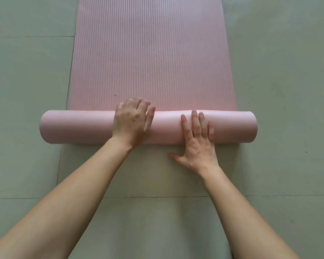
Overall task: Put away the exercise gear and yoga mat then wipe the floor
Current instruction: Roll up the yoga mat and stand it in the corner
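A pink ribbed yoga mat [150, 53] lies flat on the floor, stretching away from me. Its near end is rolled into a thick pink tube [79, 128] lying crosswise. My left hand [132, 120] rests on top of the roll left of centre, its fingers relaxed and draped over the crest. My right hand [196, 139] presses flat against the near side of the roll right of centre, fingers straight and pointing up over it, thumb spread out low toward the floor.
Pale grey-green floor tiles [26, 90] surround the mat on both sides and in front of me. A tile seam runs across under my forearms. No other gear shows in view.
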Demonstrator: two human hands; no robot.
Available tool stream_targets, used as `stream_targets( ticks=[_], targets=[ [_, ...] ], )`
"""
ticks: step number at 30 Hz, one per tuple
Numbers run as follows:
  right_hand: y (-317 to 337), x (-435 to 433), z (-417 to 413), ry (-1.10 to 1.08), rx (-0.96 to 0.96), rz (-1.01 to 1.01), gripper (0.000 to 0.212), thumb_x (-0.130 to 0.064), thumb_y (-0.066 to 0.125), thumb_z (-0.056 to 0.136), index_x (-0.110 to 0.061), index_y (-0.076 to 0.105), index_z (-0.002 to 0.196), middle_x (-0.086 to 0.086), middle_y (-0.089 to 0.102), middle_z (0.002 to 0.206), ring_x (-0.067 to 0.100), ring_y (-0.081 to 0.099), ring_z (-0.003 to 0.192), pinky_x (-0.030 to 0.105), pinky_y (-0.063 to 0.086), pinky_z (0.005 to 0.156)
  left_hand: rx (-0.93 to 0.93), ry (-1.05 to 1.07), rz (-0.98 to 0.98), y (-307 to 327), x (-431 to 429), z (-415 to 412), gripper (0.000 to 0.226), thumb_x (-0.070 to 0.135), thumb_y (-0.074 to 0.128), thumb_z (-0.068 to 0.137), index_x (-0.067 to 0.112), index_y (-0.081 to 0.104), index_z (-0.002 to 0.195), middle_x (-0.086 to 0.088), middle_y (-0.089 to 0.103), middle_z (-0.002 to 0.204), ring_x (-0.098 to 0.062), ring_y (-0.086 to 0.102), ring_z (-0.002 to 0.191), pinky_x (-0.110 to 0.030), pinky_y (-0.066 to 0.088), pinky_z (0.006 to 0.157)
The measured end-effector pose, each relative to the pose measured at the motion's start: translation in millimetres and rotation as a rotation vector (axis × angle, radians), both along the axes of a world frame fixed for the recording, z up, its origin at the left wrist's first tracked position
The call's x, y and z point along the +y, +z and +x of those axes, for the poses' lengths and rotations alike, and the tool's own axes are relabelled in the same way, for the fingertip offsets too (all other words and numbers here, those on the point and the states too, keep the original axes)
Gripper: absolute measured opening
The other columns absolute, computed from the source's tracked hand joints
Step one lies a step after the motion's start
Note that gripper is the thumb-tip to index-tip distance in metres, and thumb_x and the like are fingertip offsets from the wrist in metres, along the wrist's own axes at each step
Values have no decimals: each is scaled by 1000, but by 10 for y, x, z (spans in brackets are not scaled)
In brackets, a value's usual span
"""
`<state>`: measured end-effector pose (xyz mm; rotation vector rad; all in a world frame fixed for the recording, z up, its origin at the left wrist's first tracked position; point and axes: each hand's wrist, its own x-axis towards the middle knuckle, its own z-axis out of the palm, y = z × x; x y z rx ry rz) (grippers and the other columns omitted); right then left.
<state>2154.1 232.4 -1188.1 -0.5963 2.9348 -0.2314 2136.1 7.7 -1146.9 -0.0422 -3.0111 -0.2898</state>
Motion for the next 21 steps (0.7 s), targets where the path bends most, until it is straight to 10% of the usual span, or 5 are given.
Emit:
stream_targets(
  ticks=[5,9,15,21],
  targets=[
    [248,-145,-587,5,-76,160,111,-21,76,72,-30,7,158,5,20,164,27,11,154,50,-3,123,-384,-135,-293,7,-126,195,116,76,64,66,18,16,154,-11,31,155,-33,27,143,-53,15,118],
    [310,-97,-531,-9,-53,115,108,-22,75,68,-29,16,157,4,33,157,27,22,150,53,-2,123,-390,-99,-287,159,-55,-54,79,39,71,67,28,39,138,-3,60,121,-29,55,111,-42,34,96],
    [217,52,-39,-91,179,-98,104,-37,72,59,-20,33,154,17,34,152,38,26,146,60,4,122,-639,-150,-98,402,-10,-126,56,40,72,66,30,50,116,0,68,102,-27,62,94,-35,46,78],
    [204,3,-145,-43,118,-46,95,-47,58,64,-19,39,152,14,44,152,36,34,144,59,10,122,-616,-178,-91,319,-91,32,101,46,70,70,30,13,152,-10,21,152,-28,16,145,-52,13,117]
  ],
)
